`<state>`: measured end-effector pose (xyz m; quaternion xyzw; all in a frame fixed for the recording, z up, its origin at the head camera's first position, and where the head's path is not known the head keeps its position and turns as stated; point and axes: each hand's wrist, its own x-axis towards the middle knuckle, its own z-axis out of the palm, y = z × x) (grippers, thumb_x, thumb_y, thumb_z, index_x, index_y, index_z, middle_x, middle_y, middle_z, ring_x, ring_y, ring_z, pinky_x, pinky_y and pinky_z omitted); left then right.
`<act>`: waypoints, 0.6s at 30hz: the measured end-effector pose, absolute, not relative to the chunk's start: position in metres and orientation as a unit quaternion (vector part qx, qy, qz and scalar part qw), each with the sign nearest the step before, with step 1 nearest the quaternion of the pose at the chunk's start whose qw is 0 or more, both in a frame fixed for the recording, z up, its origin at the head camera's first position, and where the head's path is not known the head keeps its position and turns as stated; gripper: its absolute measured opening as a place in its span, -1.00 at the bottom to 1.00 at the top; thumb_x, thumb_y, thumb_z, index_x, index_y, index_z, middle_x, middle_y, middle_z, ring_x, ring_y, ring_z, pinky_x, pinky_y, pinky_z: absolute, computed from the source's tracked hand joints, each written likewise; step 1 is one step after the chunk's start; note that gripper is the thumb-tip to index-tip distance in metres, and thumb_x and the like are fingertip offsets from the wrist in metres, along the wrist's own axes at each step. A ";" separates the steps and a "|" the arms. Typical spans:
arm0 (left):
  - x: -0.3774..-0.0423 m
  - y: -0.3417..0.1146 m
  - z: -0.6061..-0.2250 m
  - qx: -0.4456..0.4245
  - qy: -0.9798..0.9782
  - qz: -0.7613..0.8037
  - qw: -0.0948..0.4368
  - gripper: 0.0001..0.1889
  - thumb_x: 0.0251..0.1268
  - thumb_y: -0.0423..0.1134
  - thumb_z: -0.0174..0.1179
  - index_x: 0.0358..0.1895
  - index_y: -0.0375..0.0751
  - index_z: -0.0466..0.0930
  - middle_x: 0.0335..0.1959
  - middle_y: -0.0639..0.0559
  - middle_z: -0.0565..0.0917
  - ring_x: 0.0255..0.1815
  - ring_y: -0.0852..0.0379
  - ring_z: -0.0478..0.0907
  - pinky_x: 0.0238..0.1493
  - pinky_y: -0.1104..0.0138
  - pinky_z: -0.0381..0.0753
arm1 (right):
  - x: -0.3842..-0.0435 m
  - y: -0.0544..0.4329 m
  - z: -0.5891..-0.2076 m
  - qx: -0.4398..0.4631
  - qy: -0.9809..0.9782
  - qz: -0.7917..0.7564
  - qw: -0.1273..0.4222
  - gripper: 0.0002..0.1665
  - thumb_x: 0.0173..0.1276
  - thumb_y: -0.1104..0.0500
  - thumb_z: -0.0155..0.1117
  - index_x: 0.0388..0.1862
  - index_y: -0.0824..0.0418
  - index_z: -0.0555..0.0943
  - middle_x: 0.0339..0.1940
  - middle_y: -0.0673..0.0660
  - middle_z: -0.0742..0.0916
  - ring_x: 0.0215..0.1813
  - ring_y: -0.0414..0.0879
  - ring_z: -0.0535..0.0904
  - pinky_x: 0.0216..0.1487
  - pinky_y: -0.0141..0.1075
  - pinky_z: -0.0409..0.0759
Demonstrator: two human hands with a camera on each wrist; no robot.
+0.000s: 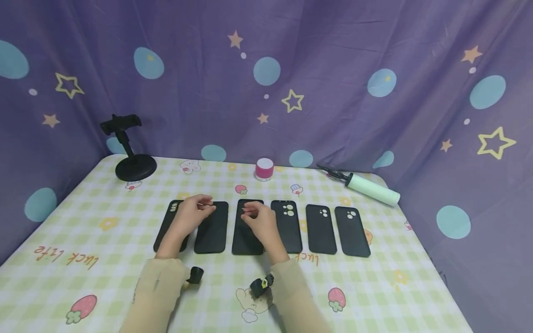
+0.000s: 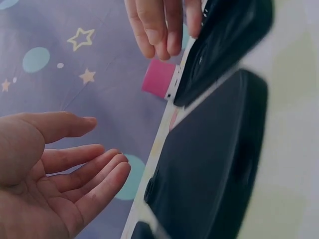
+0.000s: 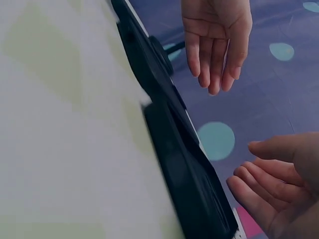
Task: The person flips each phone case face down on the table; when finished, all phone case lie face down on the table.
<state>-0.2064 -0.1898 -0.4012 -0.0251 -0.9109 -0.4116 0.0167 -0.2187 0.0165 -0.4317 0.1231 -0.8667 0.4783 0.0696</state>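
Several black phone cases lie side by side in a row on the table. My left hand hovers between the leftmost case and the second case, fingers loosely bent with nothing in them. Over the third case and beside the fourth case is my right hand, also holding nothing. In the left wrist view, the left hand shows a gap between thumb and fingers, apart from the dark case. The right wrist view shows the right hand similarly relaxed, above a case.
Further right lie a fifth case and a sixth case. Behind the row stand a black phone stand, a pink-and-white round container and a pale green hand pump. A purple curtain hangs behind the checked tablecloth.
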 end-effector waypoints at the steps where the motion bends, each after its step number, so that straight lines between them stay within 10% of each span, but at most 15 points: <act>1: -0.208 -0.186 -0.402 -0.023 -0.906 -0.422 0.018 -0.57 0.37 -0.27 0.15 0.21 -0.45 0.47 0.02 -0.31 0.64 0.02 -0.19 0.61 -0.05 0.12 0.66 | -0.220 0.020 -0.432 0.123 -0.869 0.473 0.071 -0.69 0.17 0.30 0.42 -0.08 0.31 0.68 -0.25 0.15 0.81 -0.19 -0.03 0.75 0.01 -0.16 0.66; 18: -0.221 -0.140 -0.415 0.019 -0.907 -0.418 -0.038 -0.59 0.30 -0.26 0.21 0.12 -0.49 0.52 -0.11 -0.28 0.70 -0.29 -0.02 0.70 -0.20 0.22 0.68 | -0.224 0.057 -0.436 0.080 -0.887 0.451 0.048 -0.59 0.13 0.31 0.43 -0.01 0.34 0.62 -0.14 0.22 0.77 -0.06 0.05 0.71 0.04 -0.10 0.64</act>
